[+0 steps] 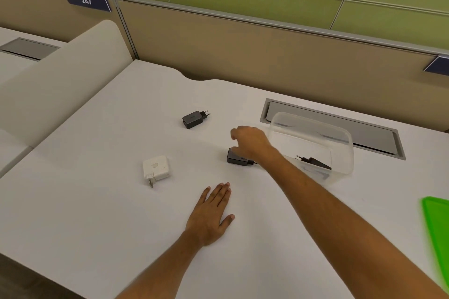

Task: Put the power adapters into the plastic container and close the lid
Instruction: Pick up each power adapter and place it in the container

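Head view, right hand (250,141) over dark adapter (237,156)

White adapter (156,168), black adapters (192,119), green lid (437,230)

On the counter (97,213), one adapter (193,119) lay at upper centre, a second adapter (156,168) at centre left, and a third adapter (237,156) just left of the container (340,150) at centre right. A fourth adapter (314,162) lay inside the container. The lid (437,230) lay at the lower right edge. A hatch (364,128) sat behind the container.
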`<act>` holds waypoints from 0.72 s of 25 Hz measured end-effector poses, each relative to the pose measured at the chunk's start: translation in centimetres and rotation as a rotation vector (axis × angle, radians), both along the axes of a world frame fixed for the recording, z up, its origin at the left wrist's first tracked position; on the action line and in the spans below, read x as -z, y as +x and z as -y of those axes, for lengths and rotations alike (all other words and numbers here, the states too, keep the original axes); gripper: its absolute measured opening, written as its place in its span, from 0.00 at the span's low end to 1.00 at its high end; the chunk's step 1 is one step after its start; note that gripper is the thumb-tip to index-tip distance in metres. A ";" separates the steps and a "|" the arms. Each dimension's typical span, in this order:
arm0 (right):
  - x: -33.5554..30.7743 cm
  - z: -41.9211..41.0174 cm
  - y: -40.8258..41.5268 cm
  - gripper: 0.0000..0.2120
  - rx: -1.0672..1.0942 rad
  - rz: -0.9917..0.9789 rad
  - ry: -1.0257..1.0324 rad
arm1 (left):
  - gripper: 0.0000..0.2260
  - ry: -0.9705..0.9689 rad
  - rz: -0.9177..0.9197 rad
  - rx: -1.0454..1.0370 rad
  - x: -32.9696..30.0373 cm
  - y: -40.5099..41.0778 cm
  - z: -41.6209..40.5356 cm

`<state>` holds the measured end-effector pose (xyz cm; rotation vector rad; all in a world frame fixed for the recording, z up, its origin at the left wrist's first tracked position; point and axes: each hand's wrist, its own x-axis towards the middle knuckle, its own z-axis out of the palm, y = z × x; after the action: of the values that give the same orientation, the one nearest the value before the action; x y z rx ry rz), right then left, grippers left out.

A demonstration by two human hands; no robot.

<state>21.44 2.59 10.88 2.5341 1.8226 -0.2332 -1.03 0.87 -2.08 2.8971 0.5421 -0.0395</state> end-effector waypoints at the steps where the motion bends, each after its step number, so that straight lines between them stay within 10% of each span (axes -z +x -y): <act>1: 0.8 -0.1 -0.3 0.19 -0.012 -0.011 -0.045 | 0.30 0.002 0.001 -0.003 0.1 0.0 0.0; 7: 4.1 0.6 -0.6 0.28 0.064 -0.074 -0.140 | 0.30 0.001 -0.003 -0.004 0.2 0.0 -0.1; 18: 5.4 1.1 -0.4 0.16 0.073 -0.020 -0.093 | 0.30 -0.009 0.005 -0.005 0.2 0.0 -0.1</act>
<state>21.02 1.52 5.44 2.5463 1.6855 -0.3377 -1.05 0.97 -2.29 2.8859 0.5465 -0.0334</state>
